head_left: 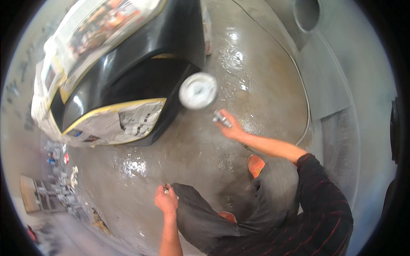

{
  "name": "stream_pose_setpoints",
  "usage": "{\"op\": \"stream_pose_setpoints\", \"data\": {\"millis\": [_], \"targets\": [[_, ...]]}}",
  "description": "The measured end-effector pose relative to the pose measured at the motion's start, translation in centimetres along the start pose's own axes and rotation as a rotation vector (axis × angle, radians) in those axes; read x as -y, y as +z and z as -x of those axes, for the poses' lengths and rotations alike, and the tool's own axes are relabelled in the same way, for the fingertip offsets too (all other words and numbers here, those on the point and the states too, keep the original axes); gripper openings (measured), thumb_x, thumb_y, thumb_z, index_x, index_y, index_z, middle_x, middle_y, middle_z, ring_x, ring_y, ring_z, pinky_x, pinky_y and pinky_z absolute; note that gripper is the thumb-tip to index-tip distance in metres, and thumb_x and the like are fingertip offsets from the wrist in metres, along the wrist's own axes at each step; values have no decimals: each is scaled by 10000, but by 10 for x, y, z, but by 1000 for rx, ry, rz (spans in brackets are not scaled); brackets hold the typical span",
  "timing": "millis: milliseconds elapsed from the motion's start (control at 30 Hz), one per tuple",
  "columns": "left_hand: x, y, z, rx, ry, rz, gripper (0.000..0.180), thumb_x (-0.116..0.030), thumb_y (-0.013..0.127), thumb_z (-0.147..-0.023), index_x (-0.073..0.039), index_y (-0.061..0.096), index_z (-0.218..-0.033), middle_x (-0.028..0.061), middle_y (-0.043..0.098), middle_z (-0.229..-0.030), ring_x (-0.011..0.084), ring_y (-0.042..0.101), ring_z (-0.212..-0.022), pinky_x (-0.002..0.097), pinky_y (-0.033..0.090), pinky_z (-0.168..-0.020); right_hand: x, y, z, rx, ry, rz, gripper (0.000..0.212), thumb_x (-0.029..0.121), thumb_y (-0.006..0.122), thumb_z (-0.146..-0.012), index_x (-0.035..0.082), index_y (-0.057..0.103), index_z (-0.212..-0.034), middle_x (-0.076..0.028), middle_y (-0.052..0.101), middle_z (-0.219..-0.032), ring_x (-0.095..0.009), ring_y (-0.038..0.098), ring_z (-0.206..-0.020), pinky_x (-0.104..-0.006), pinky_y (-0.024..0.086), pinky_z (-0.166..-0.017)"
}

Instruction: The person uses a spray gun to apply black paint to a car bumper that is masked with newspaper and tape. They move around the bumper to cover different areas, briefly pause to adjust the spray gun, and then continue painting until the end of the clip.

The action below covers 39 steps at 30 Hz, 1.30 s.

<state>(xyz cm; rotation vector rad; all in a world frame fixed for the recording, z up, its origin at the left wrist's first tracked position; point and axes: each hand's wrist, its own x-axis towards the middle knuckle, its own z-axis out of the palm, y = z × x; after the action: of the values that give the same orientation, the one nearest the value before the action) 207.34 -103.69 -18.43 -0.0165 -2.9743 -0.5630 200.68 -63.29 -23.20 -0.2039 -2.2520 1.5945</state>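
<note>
My right hand [230,125] is closed around the metal body of a spray gun [222,119]. A white round cup [198,90], slightly blurred, shows just beyond that hand and appears to belong to the gun. Beyond it to the left is a glossy black car bumper [128,55], with a gap between it and my hand. Newspaper [136,121] edged with yellow tape covers parts of the bumper. Beside my left knee, my left hand [166,200] is closed on something small and pale, mostly hidden by the fingers.
The grey floor [200,149] is wet and shiny. A thin hose [304,81] curves along its right side, near a grey wall [329,85]. Several cans and bottles [57,170] stand at the far left, close to a cardboard box [29,194].
</note>
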Motion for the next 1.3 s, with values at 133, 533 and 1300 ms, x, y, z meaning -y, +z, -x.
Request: {"op": "stream_pose_setpoints", "data": {"millis": [133,533,1300], "targets": [[9,-4,2,-10,8,-18,211,-227,716,-918,-17,701,-903,193,725,-894,417,691,-837,501,522,-751,-16,31,23,238,131,-194,245,193,744,-949,97,638,-1148,-66,669,-944,-172,607,-905,-351,509,-817],[40,-19,9,-35,-54,-26,244,-224,687,-938,8,674,-861,206,702,-819,395,672,-771,478,507,-718,-98,-61,-117,-66,603,-411,287,345,743,-979,140,627,-816,32,556,-661,-107,435,-518,-322,353,-474],[8,-2,-8,92,1,26,260,-188,671,-992,49,656,-884,149,693,-799,253,613,-735,394,513,-744,-78,0,-19,357,697,-820,312,414,721,-994,108,662,-986,-17,644,-880,-102,497,-600,-298,415,-503]]}}
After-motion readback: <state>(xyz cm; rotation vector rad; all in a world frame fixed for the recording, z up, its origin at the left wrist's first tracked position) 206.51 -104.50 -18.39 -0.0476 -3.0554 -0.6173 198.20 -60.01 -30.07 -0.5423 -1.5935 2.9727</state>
